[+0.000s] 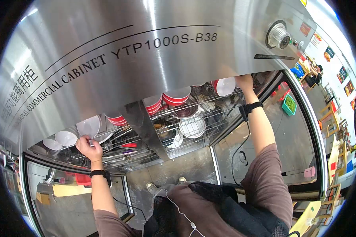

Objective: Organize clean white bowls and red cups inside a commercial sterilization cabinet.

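Note:
My left hand [89,148] is closed at the front edge of the wire shelf [146,118], beside white bowls [66,137]; what its fingers pinch is too small to make out. My right hand [244,82] reaches into the right end of the cabinet, next to a tilted white and red bowl [226,86]; its fingers are hidden under the cabinet's steel front. Stacks of red and white bowls [177,96] stand on the upper shelf between my hands. Lower down lie white plates [192,126] and a metal pot [186,110].
The steel cabinet front [146,51] with a round dial [279,35] is above my hands. Glass doors stand open on the left [73,205] and right [281,138]. A green basket [289,104], chairs and a seated person [315,75] are at the right.

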`<action>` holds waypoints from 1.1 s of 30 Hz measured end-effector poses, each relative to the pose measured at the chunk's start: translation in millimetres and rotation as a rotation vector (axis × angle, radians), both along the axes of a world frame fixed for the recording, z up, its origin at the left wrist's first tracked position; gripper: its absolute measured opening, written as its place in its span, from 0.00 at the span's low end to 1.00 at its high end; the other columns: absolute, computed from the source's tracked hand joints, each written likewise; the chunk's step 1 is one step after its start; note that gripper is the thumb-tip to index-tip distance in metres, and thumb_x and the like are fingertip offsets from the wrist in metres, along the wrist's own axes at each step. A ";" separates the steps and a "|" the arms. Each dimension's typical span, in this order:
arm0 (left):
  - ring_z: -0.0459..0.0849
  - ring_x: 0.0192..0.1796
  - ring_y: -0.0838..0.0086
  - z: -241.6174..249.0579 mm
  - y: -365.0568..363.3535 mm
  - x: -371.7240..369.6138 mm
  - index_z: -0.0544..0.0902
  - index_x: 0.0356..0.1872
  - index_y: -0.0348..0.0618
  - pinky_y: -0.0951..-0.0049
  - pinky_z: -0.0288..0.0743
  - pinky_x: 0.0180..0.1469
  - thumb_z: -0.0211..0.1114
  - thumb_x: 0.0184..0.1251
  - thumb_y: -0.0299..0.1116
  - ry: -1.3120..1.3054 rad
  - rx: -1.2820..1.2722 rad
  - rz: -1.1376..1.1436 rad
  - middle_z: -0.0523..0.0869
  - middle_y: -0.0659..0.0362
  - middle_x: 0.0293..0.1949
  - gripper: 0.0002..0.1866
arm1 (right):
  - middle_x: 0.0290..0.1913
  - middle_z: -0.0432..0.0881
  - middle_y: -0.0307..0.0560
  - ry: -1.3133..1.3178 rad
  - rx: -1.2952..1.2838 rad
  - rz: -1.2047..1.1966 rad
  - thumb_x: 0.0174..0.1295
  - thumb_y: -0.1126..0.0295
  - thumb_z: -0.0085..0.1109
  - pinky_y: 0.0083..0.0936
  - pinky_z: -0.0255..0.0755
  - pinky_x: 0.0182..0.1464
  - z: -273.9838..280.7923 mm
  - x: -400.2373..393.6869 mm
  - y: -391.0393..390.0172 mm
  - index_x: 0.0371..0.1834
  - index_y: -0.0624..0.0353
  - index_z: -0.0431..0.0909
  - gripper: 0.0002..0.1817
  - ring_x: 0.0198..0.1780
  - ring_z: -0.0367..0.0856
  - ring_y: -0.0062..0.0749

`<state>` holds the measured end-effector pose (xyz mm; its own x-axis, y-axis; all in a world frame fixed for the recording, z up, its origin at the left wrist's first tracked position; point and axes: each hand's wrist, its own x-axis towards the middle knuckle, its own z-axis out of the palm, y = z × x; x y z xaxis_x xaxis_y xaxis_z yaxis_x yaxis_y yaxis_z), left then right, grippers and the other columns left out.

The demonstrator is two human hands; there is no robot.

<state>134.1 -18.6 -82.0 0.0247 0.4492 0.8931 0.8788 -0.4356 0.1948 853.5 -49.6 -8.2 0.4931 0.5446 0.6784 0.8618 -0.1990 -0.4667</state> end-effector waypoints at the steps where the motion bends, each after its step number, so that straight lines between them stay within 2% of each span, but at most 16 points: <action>1: 0.72 0.35 0.56 1.2 -1.5 0.4 0.76 0.34 0.42 0.57 0.64 0.48 0.62 0.51 0.27 0.004 -0.016 0.016 0.74 0.55 0.30 0.09 | 0.46 0.91 0.64 0.014 0.002 -0.028 0.67 0.42 0.65 0.53 0.82 0.55 -10.0 13.2 10.4 0.49 0.58 0.89 0.28 0.53 0.88 0.66; 3: 0.72 0.35 0.57 1.1 -3.4 2.0 0.75 0.35 0.42 0.57 0.65 0.49 0.62 0.50 0.27 0.004 -0.049 0.037 0.74 0.55 0.30 0.09 | 0.46 0.91 0.63 0.042 0.002 -0.089 0.69 0.43 0.64 0.52 0.82 0.55 -25.1 35.7 22.3 0.49 0.57 0.89 0.26 0.53 0.88 0.65; 6: 0.72 0.35 0.57 1.9 -2.1 3.9 0.75 0.34 0.42 0.57 0.65 0.49 0.62 0.50 0.27 0.002 -0.041 0.046 0.74 0.55 0.30 0.09 | 0.46 0.90 0.66 0.167 -0.117 -0.128 0.71 0.45 0.62 0.52 0.82 0.53 12.8 -4.3 -9.0 0.52 0.58 0.88 0.26 0.52 0.89 0.65; 7: 0.72 0.35 0.57 2.2 -2.1 3.7 0.75 0.34 0.42 0.57 0.64 0.49 0.63 0.50 0.28 0.003 -0.034 0.032 0.73 0.55 0.30 0.10 | 0.46 0.90 0.65 0.145 -0.076 -0.130 0.70 0.56 0.64 0.52 0.82 0.51 8.4 -3.5 -10.9 0.52 0.58 0.87 0.18 0.49 0.88 0.65; 10: 0.72 0.35 0.56 3.9 -3.6 5.8 0.75 0.34 0.42 0.57 0.64 0.48 0.63 0.49 0.29 0.011 -0.025 0.044 0.73 0.55 0.30 0.10 | 0.43 0.89 0.62 -0.162 0.100 -0.062 0.66 0.68 0.64 0.53 0.80 0.50 12.9 -25.2 -27.4 0.49 0.58 0.87 0.12 0.48 0.85 0.65; 11: 0.72 0.36 0.56 2.7 -2.9 6.0 0.75 0.35 0.42 0.56 0.64 0.48 0.64 0.49 0.29 0.000 -0.025 0.044 0.73 0.55 0.29 0.11 | 0.42 0.87 0.60 -0.250 0.112 0.033 0.61 0.75 0.63 0.54 0.78 0.51 20.4 -42.0 -39.2 0.47 0.59 0.86 0.12 0.49 0.83 0.64; 12: 0.72 0.36 0.56 1.9 -3.1 6.3 0.76 0.35 0.42 0.56 0.64 0.48 0.64 0.49 0.30 0.008 -0.024 0.045 0.74 0.54 0.29 0.11 | 0.42 0.86 0.60 -0.298 0.138 0.154 0.61 0.75 0.65 0.54 0.76 0.51 36.8 -67.4 -47.6 0.46 0.62 0.86 0.11 0.48 0.82 0.63; 16: 0.72 0.37 0.55 -0.4 -1.4 2.7 0.77 0.37 0.42 0.55 0.65 0.49 0.62 0.51 0.29 0.026 -0.031 0.051 0.75 0.53 0.31 0.11 | 0.41 0.83 0.53 -0.425 0.166 0.418 0.60 0.73 0.68 0.49 0.72 0.49 43.4 -125.8 -59.4 0.44 0.62 0.85 0.10 0.45 0.79 0.56; 17: 0.72 0.37 0.55 -0.4 -1.0 2.9 0.77 0.37 0.42 0.55 0.65 0.49 0.62 0.51 0.29 0.025 -0.027 0.047 0.75 0.53 0.32 0.11 | 0.46 0.85 0.55 -0.467 0.150 0.478 0.58 0.76 0.69 0.50 0.74 0.50 43.1 -140.5 -59.5 0.44 0.64 0.85 0.11 0.51 0.80 0.57; 20: 0.72 0.37 0.55 1.7 -2.2 2.8 0.77 0.37 0.42 0.55 0.65 0.48 0.62 0.51 0.29 0.023 -0.023 0.032 0.75 0.53 0.31 0.11 | 0.46 0.85 0.49 -0.472 0.105 0.661 0.59 0.72 0.71 0.45 0.71 0.50 36.8 -177.5 -50.2 0.43 0.61 0.84 0.11 0.49 0.80 0.50; 22: 0.72 0.37 0.55 1.4 -2.7 0.2 0.77 0.37 0.42 0.55 0.65 0.48 0.62 0.51 0.29 0.025 -0.045 0.028 0.75 0.54 0.31 0.11 | 0.47 0.85 0.45 -0.513 -0.025 0.726 0.64 0.71 0.65 0.41 0.70 0.55 40.4 -200.1 -47.9 0.43 0.58 0.84 0.07 0.51 0.79 0.45; 23: 0.73 0.35 0.56 1.5 -2.3 -0.2 0.77 0.35 0.42 0.56 0.65 0.49 0.64 0.47 0.29 0.026 -0.036 0.021 0.74 0.55 0.29 0.12 | 0.48 0.85 0.44 -0.517 -0.039 0.742 0.63 0.72 0.63 0.40 0.70 0.56 40.8 -209.8 -45.8 0.44 0.58 0.84 0.08 0.53 0.79 0.43; 27: 0.76 0.39 0.52 0.4 -2.4 -3.5 0.78 0.36 0.42 0.54 0.65 0.51 0.64 0.46 0.29 0.025 -0.049 -0.009 0.79 0.53 0.33 0.12 | 0.48 0.85 0.44 -0.551 -0.053 0.707 0.58 0.75 0.61 0.40 0.70 0.57 21.2 -219.1 -30.0 0.45 0.59 0.85 0.12 0.55 0.80 0.44; 30: 0.74 0.36 0.55 1.8 -0.8 -0.7 0.78 0.35 0.43 0.56 0.65 0.48 0.63 0.48 0.28 0.017 0.016 -0.020 0.77 0.54 0.31 0.11 | 0.54 0.87 0.46 -0.576 -0.091 0.698 0.58 0.76 0.60 0.41 0.71 0.61 18.1 -220.5 -28.8 0.52 0.60 0.86 0.17 0.59 0.80 0.44; 31: 0.74 0.37 0.55 2.7 -1.5 -0.2 0.78 0.35 0.43 0.56 0.65 0.48 0.62 0.48 0.27 0.014 0.000 -0.013 0.78 0.54 0.31 0.10 | 0.58 0.87 0.49 -0.517 -0.142 0.739 0.61 0.75 0.63 0.44 0.71 0.63 20.6 -221.3 -30.6 0.57 0.61 0.86 0.20 0.61 0.80 0.48; 33: 0.75 0.38 0.54 -0.2 0.9 -1.2 0.78 0.34 0.43 0.55 0.66 0.49 0.62 0.48 0.27 0.008 0.004 -0.015 0.79 0.54 0.32 0.10 | 0.60 0.86 0.53 -0.483 -0.068 0.661 0.64 0.72 0.65 0.46 0.72 0.64 15.7 -225.5 -35.8 0.61 0.61 0.84 0.21 0.62 0.80 0.52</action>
